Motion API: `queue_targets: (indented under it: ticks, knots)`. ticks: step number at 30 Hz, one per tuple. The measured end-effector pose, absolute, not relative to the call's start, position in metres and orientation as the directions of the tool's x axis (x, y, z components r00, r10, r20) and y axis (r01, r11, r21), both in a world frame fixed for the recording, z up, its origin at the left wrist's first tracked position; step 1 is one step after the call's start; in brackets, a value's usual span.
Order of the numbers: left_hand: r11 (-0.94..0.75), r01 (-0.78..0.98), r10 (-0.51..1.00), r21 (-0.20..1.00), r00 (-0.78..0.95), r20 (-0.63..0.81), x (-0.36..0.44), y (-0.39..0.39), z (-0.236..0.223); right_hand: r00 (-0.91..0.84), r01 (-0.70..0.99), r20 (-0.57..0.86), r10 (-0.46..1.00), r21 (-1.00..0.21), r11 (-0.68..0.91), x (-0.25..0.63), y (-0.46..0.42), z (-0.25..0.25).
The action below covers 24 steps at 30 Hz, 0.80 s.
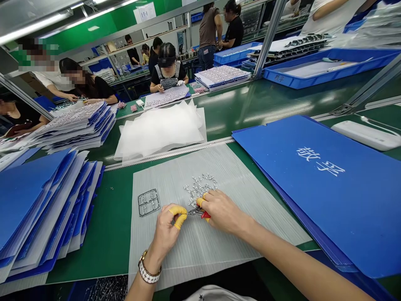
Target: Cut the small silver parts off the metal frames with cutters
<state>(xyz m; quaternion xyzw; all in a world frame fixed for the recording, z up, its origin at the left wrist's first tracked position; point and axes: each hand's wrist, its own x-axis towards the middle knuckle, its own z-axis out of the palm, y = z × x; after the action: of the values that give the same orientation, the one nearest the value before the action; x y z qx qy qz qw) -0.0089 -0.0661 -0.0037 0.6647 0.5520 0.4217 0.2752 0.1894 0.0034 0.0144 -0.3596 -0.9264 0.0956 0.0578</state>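
My right hand [219, 209], with yellow finger cots, is closed around red-handled nippers [196, 212]. Their jaws point left and meet the fingertips of my left hand [169, 223]. That hand also wears yellow cots on thumb and forefinger, which pinch together; whatever lies between them is too small to make out. Just beyond the nippers is a loose pile of small silver parts [200, 186]. To the left of it lies a square dark frame [148, 202] with small parts attached inside. All this rests on a translucent white sheet [238, 238].
Stacked blue sheets and white liners [40, 209] rise at left; a blue board stack [313, 200] lies at right. Beyond the metal rail are white foam sheets [163, 129] and a blue tray [332, 69]. Several people work at benches across from me.
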Motion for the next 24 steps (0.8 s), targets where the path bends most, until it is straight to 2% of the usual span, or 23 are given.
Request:
queue_targets:
  ticks: [4, 8, 11, 16, 24]
  knots:
    - [-0.111, 0.403, 0.989, 0.908, -0.046, 0.142, -0.006, -0.065, -0.006, -0.688, 0.703, 0.035, 0.725, -0.214, 0.678, 0.194, 0.007, 0.012]
    - [0.070, 0.226, 0.990, 0.972, -0.136, -0.040, -0.004, -0.063, -0.011, -0.625, 0.742, 0.030, 0.780, -0.285, 0.606, 0.199, 0.010, 0.009]
    - [0.137, 0.122, 0.980, 0.983, -0.159, -0.116, -0.004, -0.061, -0.014, -0.582, 0.756, 0.024, 0.813, -0.351, 0.552, 0.200, 0.009, 0.008]
    - [0.147, 0.106, 0.976, 0.983, -0.177, -0.127, -0.004, -0.060, -0.014, -0.551, 0.748, 0.006, 0.834, -0.438, 0.498, 0.199, 0.008, 0.006]
    - [0.109, 0.189, 0.982, 0.976, -0.170, -0.077, 0.001, -0.054, -0.020, -0.562, 0.737, -0.006, 0.827, -0.457, 0.498, 0.196, 0.007, 0.003]
